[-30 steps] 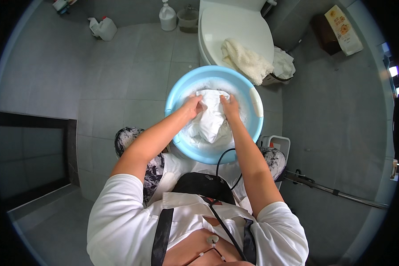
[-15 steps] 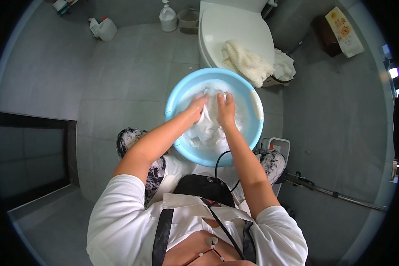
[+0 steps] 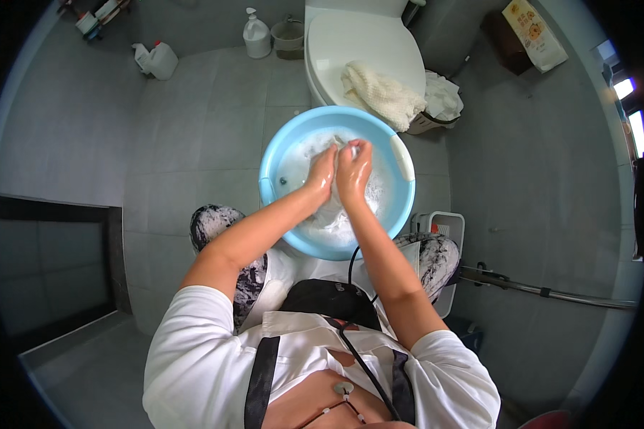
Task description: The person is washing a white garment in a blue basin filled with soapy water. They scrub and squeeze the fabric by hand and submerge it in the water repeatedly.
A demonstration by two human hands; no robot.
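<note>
A round light-blue basin [image 3: 279,143] holds soapy water with white foam. Over its middle my left hand [image 3: 322,171] and my right hand [image 3: 354,168] are close together, wet and closed on a white cloth [image 3: 329,213]. Part of the cloth hangs between the hands, down into the suds. The fingers of both hands curl inward, and the bit of cloth between them is mostly hidden. A white grip pad [image 3: 402,157] sits on the basin's right rim.
Behind the basin stands a white toilet [image 3: 365,50] with a cream knitted cloth [image 3: 385,96] on its lid. A basket of white cloth [image 3: 442,100] is beside it. A pump bottle [image 3: 257,36], a small bucket [image 3: 288,39] and a jug [image 3: 157,61] stand along the back wall.
My hands have come closer together, and my right hand has curled tighter. The white cloth is bunched more between them, leaving more foamy water showing at the left. The view has shifted slightly.
</note>
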